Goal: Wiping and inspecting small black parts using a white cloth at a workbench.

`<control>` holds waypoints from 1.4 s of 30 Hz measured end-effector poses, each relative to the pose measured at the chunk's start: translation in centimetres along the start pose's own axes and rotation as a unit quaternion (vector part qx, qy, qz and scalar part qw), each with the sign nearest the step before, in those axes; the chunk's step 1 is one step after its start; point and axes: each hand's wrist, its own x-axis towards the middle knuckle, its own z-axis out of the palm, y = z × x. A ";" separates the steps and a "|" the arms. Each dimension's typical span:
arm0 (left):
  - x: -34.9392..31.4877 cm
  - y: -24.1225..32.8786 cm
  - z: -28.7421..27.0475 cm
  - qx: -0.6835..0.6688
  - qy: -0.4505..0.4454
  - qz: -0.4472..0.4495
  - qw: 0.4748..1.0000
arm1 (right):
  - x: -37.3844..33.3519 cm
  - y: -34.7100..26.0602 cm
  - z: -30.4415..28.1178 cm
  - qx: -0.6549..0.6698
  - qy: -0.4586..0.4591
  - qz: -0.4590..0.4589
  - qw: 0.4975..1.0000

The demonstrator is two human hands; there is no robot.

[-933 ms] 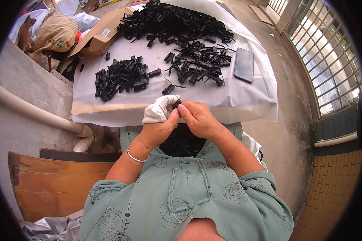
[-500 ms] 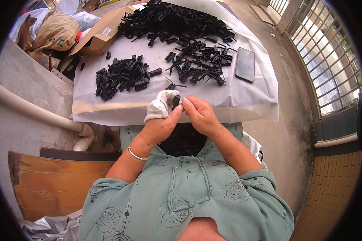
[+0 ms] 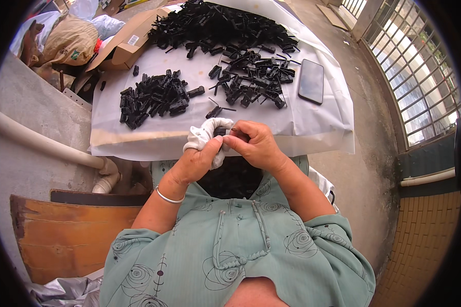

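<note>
My left hand (image 3: 202,155) has a white cloth glove (image 3: 197,137) over its fingers, while the thumb is bare. It is closed on a small black plastic part (image 3: 220,131), mostly hidden by the fingers. Against that part, my right hand (image 3: 258,147) is bare and closed in a pinch; what sits between its fingertips is too small to make out. Just beyond the hands, another black part with thin prongs (image 3: 215,111) lies on the white-covered table (image 3: 143,140). Both hands are over the table's near edge.
A small heap of black parts (image 3: 156,97) lies at the left, a looser one (image 3: 256,77) right of centre, and a large pile (image 3: 215,28) at the back. A phone (image 3: 311,82) rests at the right. Beside the table's far left stands an open cardboard box (image 3: 125,46).
My right hand has curled over and come closer to the left. The left hand has turned slightly and lowered, and glove cloth now hangs below it. The heaps are unchanged.
</note>
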 end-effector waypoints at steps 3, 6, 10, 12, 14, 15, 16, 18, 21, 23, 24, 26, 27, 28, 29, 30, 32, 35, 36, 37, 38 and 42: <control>-0.1 -0.1 0.4 -0.014 -0.022 0.012 1.000 | 0.0 0.3 0.4 0.061 0.003 0.023 0.998; 0.0 -0.2 0.5 -0.031 0.000 0.007 0.999 | -0.1 0.4 0.3 0.047 -0.013 0.010 0.999; 0.6 -1.5 -0.1 0.145 0.035 0.110 0.983 | 0.2 0.0 0.3 0.022 -0.070 -0.017 0.997; 0.7 -1.6 -0.1 0.250 0.040 0.189 0.949 | 0.4 -0.1 0.6 0.012 -0.090 0.012 0.996; 0.4 -0.8 0.4 0.311 0.077 0.168 0.932 | 0.5 -0.2 1.1 -0.015 -0.050 0.001 0.999; 0.4 -0.8 0.2 0.311 0.079 0.169 0.932 | 0.6 -0.3 1.6 -0.014 -0.052 0.000 0.999; 0.5 -0.8 -0.1 0.308 0.082 0.192 0.928 | 0.7 -0.1 2.1 -0.003 -0.027 -0.019 0.999; 0.7 -0.4 -0.8 0.304 0.085 0.216 0.924 | 0.9 0.6 2.6 0.009 -0.003 -0.039 0.999; 2.2 0.8 -3.5 0.470 0.197 0.267 0.818 | 1.9 2.4 2.8 -0.010 -0.042 -0.018 0.999; 2.7 1.8 -5.7 0.608 0.277 0.282 0.689 | 2.5 3.3 3.1 -0.164 0.023 -0.065 0.984; 2.5 2.6 -5.9 0.640 0.309 0.239 0.662 | 2.8 3.6 3.3 -0.164 0.024 -0.066 0.984; 2.5 1.6 -5.9 0.644 0.313 0.253 0.651 | 3.6 4.0 3.6 -0.294 0.032 -0.075 0.952; 2.1 0.5 -6.0 0.611 0.283 0.249 0.696 | 4.1 3.5 3.9 -0.290 0.028 -0.079 0.953; 2.0 -0.9 -5.9 0.575 0.248 0.246 0.740 | 4.6 3.1 3.9 -0.339 -0.017 -0.043 0.940; 1.7 -1.9 -5.6 0.520 0.225 0.203 0.799 | 4.9 3.0 4.0 -0.386 -0.062 -0.008 0.921; 1.3 -2.5 -5.1 0.448 0.212 0.150 0.856 | 5.1 3.0 3.9 -0.386 -0.063 -0.009 0.920; 1.4 -4.4 -6.0 0.496 0.225 0.245 0.802 | 5.1 3.3 3.6 -0.392 -0.074 -0.013 0.917; 1.5 -3.3 -5.2 0.285 0.241 0.157 0.914 | 4.0 4.9 3.0 -0.333 0.017 -0.109 0.936; 1.5 -2.9 -5.1 0.285 0.242 0.157 0.914 | 3.6 4.3 2.5 -0.333 0.017 -0.110 0.936; 1.5 -2.5 -5.1 0.212 0.227 0.112 0.944 | 3.2 3.2 1.8 -0.141 -0.048 -0.036 0.988; 1.4 -2.2 -5.0 0.136 0.210 0.066 0.966 | 2.8 2.3 1.3 0.058 -0.111 0.040 0.991; 1.0 -1.6 -3.6 -0.034 0.066 0.004 0.997 | 1.5 1.2 0.3 0.402 -0.187 0.135 0.886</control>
